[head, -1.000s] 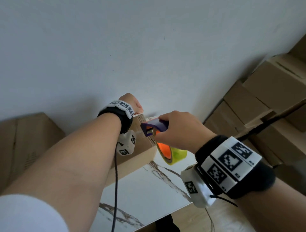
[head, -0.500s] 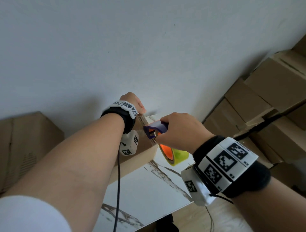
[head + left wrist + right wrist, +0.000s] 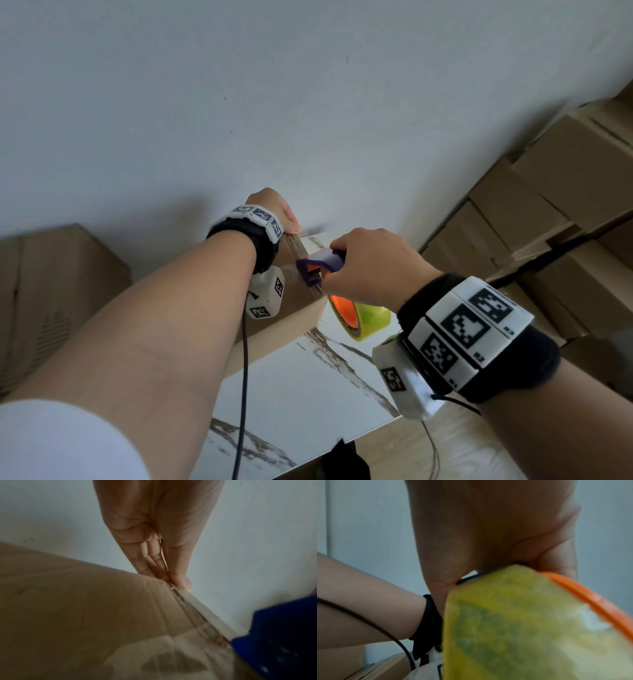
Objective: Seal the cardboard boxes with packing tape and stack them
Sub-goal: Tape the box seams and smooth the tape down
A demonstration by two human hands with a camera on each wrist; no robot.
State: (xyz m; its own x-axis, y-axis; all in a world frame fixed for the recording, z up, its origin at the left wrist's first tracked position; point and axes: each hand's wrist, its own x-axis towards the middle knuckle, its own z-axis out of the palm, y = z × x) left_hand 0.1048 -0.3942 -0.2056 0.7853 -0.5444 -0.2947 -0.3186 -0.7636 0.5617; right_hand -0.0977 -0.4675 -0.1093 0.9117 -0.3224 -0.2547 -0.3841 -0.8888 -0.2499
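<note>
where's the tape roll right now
In the head view the yellow-green tape roll hangs under the right hand, just right of the cardboard box corner, above the white table.

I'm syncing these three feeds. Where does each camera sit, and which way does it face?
Head: worn high, looking down over both forearms at the box on the table.
Left wrist: looks along the left hand to the box's corner.
Right wrist: looks along the right hand gripping the tape dispenser.
Shared: all show the dispenser.
</note>
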